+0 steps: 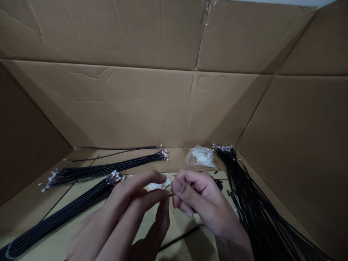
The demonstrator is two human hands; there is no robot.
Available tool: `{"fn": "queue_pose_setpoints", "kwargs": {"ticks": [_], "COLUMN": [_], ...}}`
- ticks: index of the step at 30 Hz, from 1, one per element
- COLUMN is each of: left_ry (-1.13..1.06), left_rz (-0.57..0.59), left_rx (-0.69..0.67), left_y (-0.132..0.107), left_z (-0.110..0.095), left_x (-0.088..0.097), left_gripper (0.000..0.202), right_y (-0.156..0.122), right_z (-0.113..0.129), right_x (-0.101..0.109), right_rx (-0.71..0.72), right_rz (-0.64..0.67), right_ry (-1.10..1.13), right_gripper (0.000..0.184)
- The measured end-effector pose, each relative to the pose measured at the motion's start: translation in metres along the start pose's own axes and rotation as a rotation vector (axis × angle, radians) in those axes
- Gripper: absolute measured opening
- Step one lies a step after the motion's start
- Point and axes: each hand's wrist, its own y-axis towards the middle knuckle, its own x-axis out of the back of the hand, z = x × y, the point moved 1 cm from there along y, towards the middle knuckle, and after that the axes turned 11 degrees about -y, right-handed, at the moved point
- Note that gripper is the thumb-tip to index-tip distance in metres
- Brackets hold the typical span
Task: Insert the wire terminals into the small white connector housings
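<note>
My left hand [130, 214] and my right hand [202, 203] meet near the middle, fingertips almost touching. Between them show thin coloured wires [171, 193], some yellow or orange, at the end of a cable. My right thumb and fingers are closed on these wires. The left thumb and fingers pinch them from the other side, the index finger lifted a little. Whether a connector sits between the fingertips is hidden. Below, a black cable [181, 238] runs slantwise between the hands. Behind the fingertips lies a small pile of white connectors [156, 185].
Bundles of black cables with white connector ends lie at the left [59, 215] and back left [108, 167]. A thick loose bundle [252, 195] fills the right. A clear bag [201, 156] of white pieces and small black pieces [218, 184] lie behind. Cardboard walls [136, 105] surround everything.
</note>
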Motion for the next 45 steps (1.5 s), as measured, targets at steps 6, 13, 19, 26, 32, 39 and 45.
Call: {"fn": "queue_pose_setpoints", "kwargs": {"ticks": [6,13,19,26,32,39,45], "left_ry": [-0.033,0.046,0.005,-0.126,-0.143,-0.097,0.032], "left_rz": [-0.001,0.096,0.102,0.082,0.179,0.138,0.051], "left_rx": [0.037,-0.045,-0.047,0.099,0.025,-0.011,-0.001], "left_y": [-0.007,0.001,0.014,0.020,0.021,0.022,0.008], "left_z": [-0.017,0.005,0.003,0.002,0.007,0.005,0.007], "left_x": [-0.013,0.007,0.008,0.007,0.015,0.012,0.010], "left_gripper": [0.021,0.021,0.018,0.015,0.012,0.014,0.015], "right_y": [0.000,0.002,0.002,-0.006,-0.012,-0.011,-0.009], "right_z": [0.000,-0.002,-0.002,0.010,0.017,0.017,0.008], "right_x": [0.000,-0.003,-0.002,-0.007,-0.007,-0.009,-0.009], "right_rx": [-0.014,-0.026,-0.019,0.105,0.159,0.147,0.047], "right_rz": [-0.010,0.010,0.048,-0.166,-0.140,-0.138,-0.105], "right_ry": [0.029,0.084,0.147,-0.175,-0.427,-0.387,-0.087], "right_gripper": [0.045,0.044,0.041,0.035,0.027,0.029,0.033]}}
